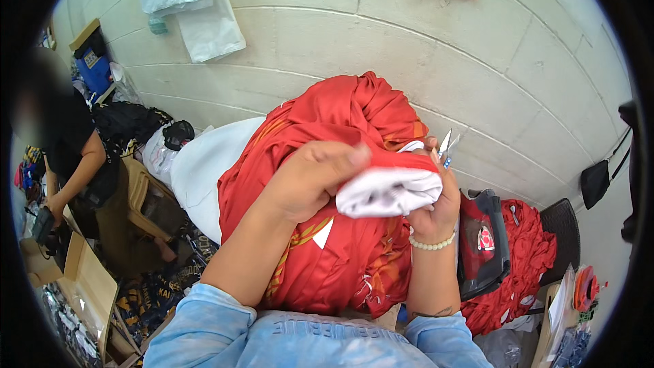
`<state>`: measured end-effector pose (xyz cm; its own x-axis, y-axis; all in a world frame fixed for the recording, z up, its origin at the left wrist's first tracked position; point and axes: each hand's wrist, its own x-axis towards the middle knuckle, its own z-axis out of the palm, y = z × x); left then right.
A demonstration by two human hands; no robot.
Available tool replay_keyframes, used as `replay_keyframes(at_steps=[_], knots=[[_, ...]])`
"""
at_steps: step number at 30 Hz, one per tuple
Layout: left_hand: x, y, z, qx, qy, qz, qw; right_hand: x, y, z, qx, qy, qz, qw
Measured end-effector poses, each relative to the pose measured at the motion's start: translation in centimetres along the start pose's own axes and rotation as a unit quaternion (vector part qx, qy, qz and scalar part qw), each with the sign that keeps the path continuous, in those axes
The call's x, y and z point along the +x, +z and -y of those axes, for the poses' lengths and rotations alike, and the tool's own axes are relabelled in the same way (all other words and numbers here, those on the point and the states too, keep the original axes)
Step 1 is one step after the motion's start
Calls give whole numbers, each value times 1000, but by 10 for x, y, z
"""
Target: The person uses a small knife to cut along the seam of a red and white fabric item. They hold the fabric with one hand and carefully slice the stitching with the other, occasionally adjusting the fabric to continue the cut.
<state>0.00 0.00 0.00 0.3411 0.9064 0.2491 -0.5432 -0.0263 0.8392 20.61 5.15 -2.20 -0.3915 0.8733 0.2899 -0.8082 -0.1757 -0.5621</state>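
A large pile of red garments [327,116] with yellow-orange patterns lies in front of me. Between my hands is a red garment [392,194], its white inner side turned outward at the edge and slightly blurred. My left hand [310,180] is closed at its left end, thumb on top, fingers curled and partly hidden. On the other side, my right hand [439,208], with a pale beaded bracelet on the wrist, grips the cloth. Small scissors [446,144] with pointed metal blades and a bit of blue stick up from behind the right hand's fingers.
Beneath the pile shows a white surface [211,167]. At right, a dark clear-topped case [485,245] stands near more red cloth [524,259]. A person [75,150] in dark clothing works at far left, by an open cardboard box [85,279]. A block wall [306,41] rises behind.
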Motion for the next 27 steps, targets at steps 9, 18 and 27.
replay_keyframes(at_steps=[9, 18, 27], knots=[[13, -1, 1, -189, 102, -37, 976, 7, -8, -8, -18, 53, -52, 997], [11, 4, -2, -148, 136, 3, 979, 5, -8, -14, -34, 52, -11, 998], [11, 9, -1, -115, 136, 30, 984, 2, 4, -17, -343, -200, -62, 916]])
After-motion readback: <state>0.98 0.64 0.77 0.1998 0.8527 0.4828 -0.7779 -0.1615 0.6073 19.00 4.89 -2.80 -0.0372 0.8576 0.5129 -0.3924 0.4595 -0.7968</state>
